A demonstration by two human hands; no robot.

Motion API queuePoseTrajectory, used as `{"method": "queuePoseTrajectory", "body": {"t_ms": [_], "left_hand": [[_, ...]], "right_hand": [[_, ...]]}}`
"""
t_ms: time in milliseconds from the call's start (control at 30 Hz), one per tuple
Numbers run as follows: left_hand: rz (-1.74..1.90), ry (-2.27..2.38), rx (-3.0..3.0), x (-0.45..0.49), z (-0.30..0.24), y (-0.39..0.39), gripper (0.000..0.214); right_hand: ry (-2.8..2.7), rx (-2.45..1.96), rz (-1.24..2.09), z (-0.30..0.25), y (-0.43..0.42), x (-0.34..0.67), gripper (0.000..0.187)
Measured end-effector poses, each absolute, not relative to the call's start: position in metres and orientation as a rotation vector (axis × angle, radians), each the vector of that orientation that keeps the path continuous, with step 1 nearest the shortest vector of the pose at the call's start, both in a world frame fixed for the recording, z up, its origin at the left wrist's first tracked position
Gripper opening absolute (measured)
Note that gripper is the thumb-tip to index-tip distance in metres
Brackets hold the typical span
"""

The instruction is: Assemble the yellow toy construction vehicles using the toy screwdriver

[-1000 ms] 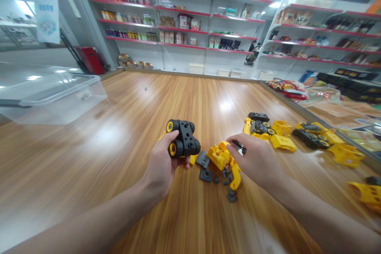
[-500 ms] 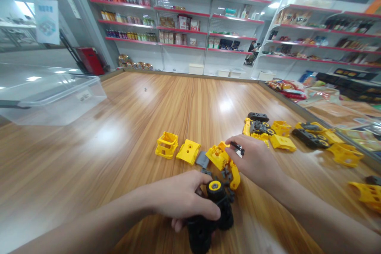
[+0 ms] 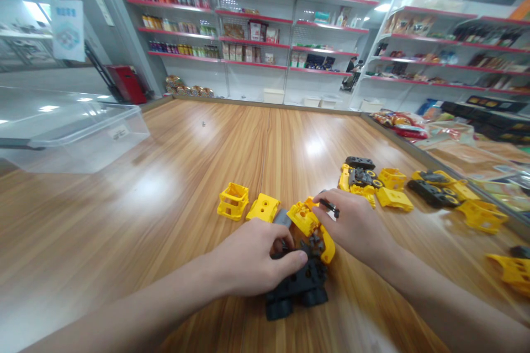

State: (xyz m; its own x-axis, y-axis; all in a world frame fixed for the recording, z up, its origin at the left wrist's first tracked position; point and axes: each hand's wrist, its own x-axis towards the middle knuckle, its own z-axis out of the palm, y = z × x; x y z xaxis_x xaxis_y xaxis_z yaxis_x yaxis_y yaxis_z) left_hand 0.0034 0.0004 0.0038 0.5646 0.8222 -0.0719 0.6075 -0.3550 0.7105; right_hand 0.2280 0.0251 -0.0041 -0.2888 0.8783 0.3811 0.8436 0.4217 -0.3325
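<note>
One chassis (image 3: 296,285), seemingly in left hand (image 3: 265,256).

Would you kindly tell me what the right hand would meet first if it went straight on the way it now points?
The right hand would probably meet the yellow block just ahead of it; depth is unclear, so the two may be touching.

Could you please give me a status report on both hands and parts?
Left hand gripping black wheeled chassis. Right hand holding small black piece, near yellow block. Curved yellow piece close by chassis.
</note>
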Motion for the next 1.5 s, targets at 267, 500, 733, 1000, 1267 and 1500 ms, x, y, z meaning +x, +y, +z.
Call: {"method": "queuePoseTrajectory", "body": {"t_ms": [267, 500, 733, 1000, 1267, 1500], "left_hand": [[0.624, 1.227, 2.188, 0.002, 0.0, 0.006, 0.041], [0.851, 1.716, 2.42, -0.009, 0.006, 0.016, 0.02], [0.428, 2.246, 2.487, -0.019, 0.013, 0.018, 0.032], [0.2, 2.229, 2.574, -0.026, 0.0, 0.024, 0.03], [0.582, 1.943, 2.565, -0.014, 0.014, 0.02, 0.025], [0.748, 1.592, 2.563, -0.009, 0.003, 0.018, 0.023]], "right_hand": [[-2.225, -1.405, 0.13, 0.0, 0.022, 0.226, 0.01], [-2.532, -1.191, 0.315, 0.003, 0.013, 0.222, 0.013], [-2.671, -1.074, 0.433, 0.005, 0.009, 0.219, 0.012], [-2.666, -1.111, 0.375, 0.001, 0.011, 0.219, 0.014], [-2.648, -1.267, 0.158, -0.002, 0.014, 0.219, 0.011], [-2.643, -1.307, 0.177, -0.006, 0.017, 0.22, 0.01]]}}
